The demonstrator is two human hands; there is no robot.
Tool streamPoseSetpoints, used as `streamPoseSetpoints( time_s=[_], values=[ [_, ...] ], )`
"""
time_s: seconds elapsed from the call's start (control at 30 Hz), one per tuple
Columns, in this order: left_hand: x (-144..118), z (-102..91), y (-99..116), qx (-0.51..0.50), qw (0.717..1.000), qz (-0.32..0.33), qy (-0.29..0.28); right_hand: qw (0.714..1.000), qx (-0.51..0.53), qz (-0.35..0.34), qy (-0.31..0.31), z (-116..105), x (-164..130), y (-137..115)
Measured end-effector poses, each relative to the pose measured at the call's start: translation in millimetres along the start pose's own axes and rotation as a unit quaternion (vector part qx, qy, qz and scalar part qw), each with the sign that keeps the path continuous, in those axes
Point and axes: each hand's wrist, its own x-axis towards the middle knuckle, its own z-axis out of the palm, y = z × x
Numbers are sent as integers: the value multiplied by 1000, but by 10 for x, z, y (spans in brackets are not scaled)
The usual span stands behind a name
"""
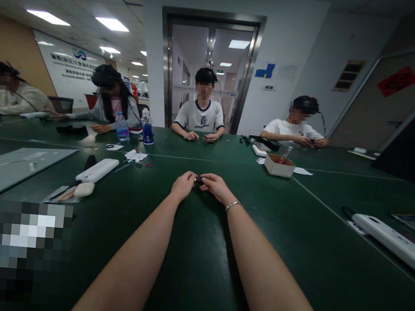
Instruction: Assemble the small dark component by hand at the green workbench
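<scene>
Both my forearms stretch forward over a dark green table (197, 271). My left hand (183, 185) and my right hand (216, 185) meet at the table's middle, fingertips pinched together on a small dark object (199, 179) held between them. The object is too small to identify. A silver bracelet (232, 205) circles my right wrist.
A white oblong case (97, 169) lies at the left, another (392, 242) at the right. A small cardboard box (279, 164) stands ahead to the right. Two water bottles (148, 129) stand further back. Several people sit around the far side working with their own hands.
</scene>
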Motion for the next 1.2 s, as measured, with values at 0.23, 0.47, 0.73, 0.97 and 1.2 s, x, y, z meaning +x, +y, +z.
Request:
streamPoseSetpoints(
  time_s=[0.23, 0.47, 0.73, 0.97, 1.2],
  values=[
    [-42, -27, 60, 7, 1000, 2, -4, 1000, -6, 2, 5, 7, -22, -18],
    [-19, -5, 27, -8, 1000, 14, 2, 1000, -3, 5, 7, 15, -28, -28],
    [-8, 5, 9, -9, 1000, 21, 3, 1000, 0, 5, 13, 21, -33, -34],
    [-11, 8, 8, -14, 999, 29, 0, 1000, 4, 8, 11, 10, -16, -19],
    [-25, -4, 21, 5, 1000, 12, -13, 1000, 1, 3, 5, 3, -8, -3]
  ],
)
